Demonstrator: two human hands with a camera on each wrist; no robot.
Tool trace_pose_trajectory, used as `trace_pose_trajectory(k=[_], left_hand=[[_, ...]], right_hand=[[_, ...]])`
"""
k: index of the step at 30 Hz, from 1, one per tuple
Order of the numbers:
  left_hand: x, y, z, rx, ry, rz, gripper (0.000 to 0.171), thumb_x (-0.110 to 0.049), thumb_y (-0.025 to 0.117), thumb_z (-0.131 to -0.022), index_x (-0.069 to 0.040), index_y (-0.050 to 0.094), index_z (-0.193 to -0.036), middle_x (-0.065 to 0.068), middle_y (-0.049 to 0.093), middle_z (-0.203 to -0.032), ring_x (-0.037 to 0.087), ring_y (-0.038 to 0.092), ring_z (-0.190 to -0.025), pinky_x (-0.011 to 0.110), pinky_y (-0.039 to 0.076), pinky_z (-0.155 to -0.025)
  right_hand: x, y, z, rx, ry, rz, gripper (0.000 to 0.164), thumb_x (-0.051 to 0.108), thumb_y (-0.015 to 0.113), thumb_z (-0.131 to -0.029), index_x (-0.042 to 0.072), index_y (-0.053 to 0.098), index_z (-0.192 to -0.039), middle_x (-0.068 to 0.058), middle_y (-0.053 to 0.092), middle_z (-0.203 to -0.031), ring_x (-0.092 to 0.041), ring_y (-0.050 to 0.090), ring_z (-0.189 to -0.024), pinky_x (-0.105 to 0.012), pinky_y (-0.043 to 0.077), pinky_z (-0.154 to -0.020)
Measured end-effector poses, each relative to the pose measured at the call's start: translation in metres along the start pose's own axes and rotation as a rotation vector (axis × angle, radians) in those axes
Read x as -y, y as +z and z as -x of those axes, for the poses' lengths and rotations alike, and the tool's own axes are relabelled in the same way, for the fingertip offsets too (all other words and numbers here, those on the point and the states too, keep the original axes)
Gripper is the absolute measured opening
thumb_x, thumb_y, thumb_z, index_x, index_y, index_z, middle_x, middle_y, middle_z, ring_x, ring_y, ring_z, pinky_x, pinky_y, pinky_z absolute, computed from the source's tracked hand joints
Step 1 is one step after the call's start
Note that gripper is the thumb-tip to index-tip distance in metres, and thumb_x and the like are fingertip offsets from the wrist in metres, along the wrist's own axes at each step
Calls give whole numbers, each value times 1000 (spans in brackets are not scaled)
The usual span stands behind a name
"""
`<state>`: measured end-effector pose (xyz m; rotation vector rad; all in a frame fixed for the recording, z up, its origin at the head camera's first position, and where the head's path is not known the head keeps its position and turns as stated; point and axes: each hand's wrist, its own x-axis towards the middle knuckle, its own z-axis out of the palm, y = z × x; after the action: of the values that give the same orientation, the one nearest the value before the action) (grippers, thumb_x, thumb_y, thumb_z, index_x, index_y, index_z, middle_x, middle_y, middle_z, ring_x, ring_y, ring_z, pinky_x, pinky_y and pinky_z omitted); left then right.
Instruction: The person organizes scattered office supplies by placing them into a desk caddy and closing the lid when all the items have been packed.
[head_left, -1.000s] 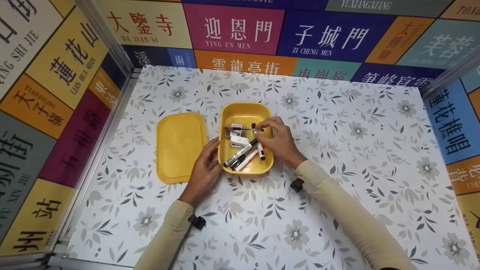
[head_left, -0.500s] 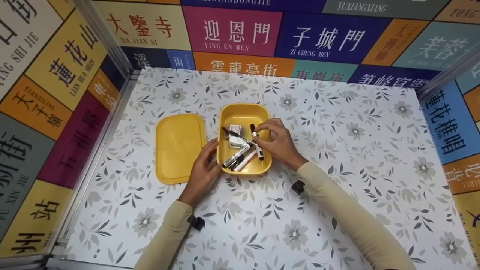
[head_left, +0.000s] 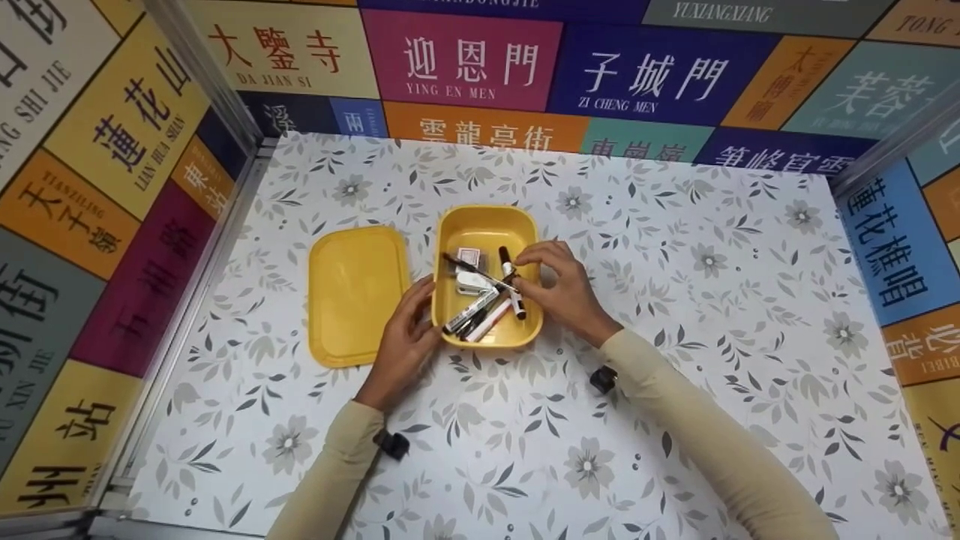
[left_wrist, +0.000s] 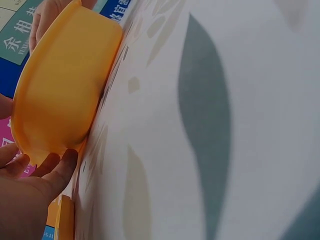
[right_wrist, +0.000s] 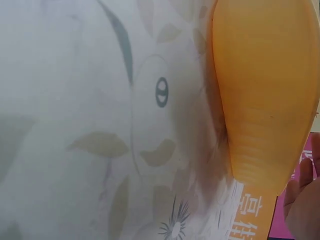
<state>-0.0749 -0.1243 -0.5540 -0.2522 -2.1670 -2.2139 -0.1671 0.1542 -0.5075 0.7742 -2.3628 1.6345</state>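
In the head view, a yellow box (head_left: 487, 343) holds a black-and-white marker (head_left: 505, 259), several other pens, a small white item (head_left: 472, 282) and a little boxed item with a red-and-white label (head_left: 469, 257). A thin black pen (head_left: 463, 263) lies aslant over them. My left hand (head_left: 405, 345) rests with its fingers against the box's left outer wall, which the left wrist view shows from low down. Over the right rim, my right hand (head_left: 566, 289) has thumb and forefinger apart beside the marker. The right wrist view shows mostly the box's outer wall (right_wrist: 267, 95).
A yellow lid (head_left: 356, 296) lies flat to the left of the box, partly behind my left hand. The table (head_left: 697, 337) has a grey leaf-and-flower cover. Panels with large printed characters (head_left: 472, 64) stand at the back and on both sides.
The right fingers have let go of the thin black pen, which has tipped aslant across the other items. The right hand has drawn slightly rightward off the marker. The left hand stays against the box.
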Motion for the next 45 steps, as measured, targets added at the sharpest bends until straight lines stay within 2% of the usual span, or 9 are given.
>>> trace_pose_trajectory(k=[8,15,20,24,28,33,39,42,45], left_hand=[[0,0,0,-7,-10,-6,76,14,62,-99,-5,41,-169,10,35,-177,43,46,-155,47,45,-127],[-6,-3,7,-25,-19,-23,74,11,61,-100,-5,41,-169,10,39,-174,39,48,-153,37,47,-125],[-13,-9,12,-68,26,-74,69,13,61,-100,-1,44,-166,20,44,-169,41,51,-150,47,48,-124],[-21,-15,18,-131,59,-204,66,12,62,-99,-3,52,-162,19,51,-165,42,55,-146,55,50,-122],[-30,-23,28,-180,92,-356,64,11,67,-98,-3,56,-159,15,54,-163,34,56,-146,58,54,-117],[-39,-36,41,-182,158,-563,63,8,72,-96,2,56,-157,21,54,-161,34,52,-150,58,53,-117],[-46,-53,56,-167,163,-731,64,1,72,-98,4,52,-159,22,52,-162,40,49,-150,59,46,-120],[-45,-58,61,-182,167,-785,64,1,73,-97,6,52,-158,24,54,-160,42,48,-149,60,46,-119],[-44,-62,66,-206,166,-845,65,3,75,-95,8,52,-156,26,54,-157,44,47,-148,61,45,-117]], right_hand=[[-15,1,6,5,-4,11,28,-3,88,-89,-1,78,-115,-16,72,-128,-33,59,-132,-47,41,-126],[-2,8,8,3,-167,175,27,-2,88,-90,-1,78,-115,-14,71,-124,-33,60,-124,-44,46,-116],[19,19,10,9,-300,318,30,-4,88,-86,0,77,-114,-14,71,-121,-33,60,-118,-46,49,-106],[39,33,15,42,-362,426,31,0,87,-88,0,77,-118,-14,71,-121,-33,62,-116,-47,53,-101],[56,53,24,75,-384,511,32,6,85,-92,1,77,-122,-13,71,-125,-31,64,-115,-45,57,-100],[70,81,36,114,-410,580,30,10,82,-94,3,77,-123,-14,73,-127,-30,68,-117,-40,59,-105],[80,110,45,124,-416,581,27,12,76,-97,4,76,-123,-11,73,-122,-25,71,-112,-35,61,-102],[84,119,48,145,-388,575,28,15,76,-100,3,76,-125,-11,72,-121,-22,74,-107,-30,65,-93],[86,127,51,164,-362,583,30,16,77,-100,4,74,-126,-10,71,-119,-21,76,-98,-28,67,-76]])
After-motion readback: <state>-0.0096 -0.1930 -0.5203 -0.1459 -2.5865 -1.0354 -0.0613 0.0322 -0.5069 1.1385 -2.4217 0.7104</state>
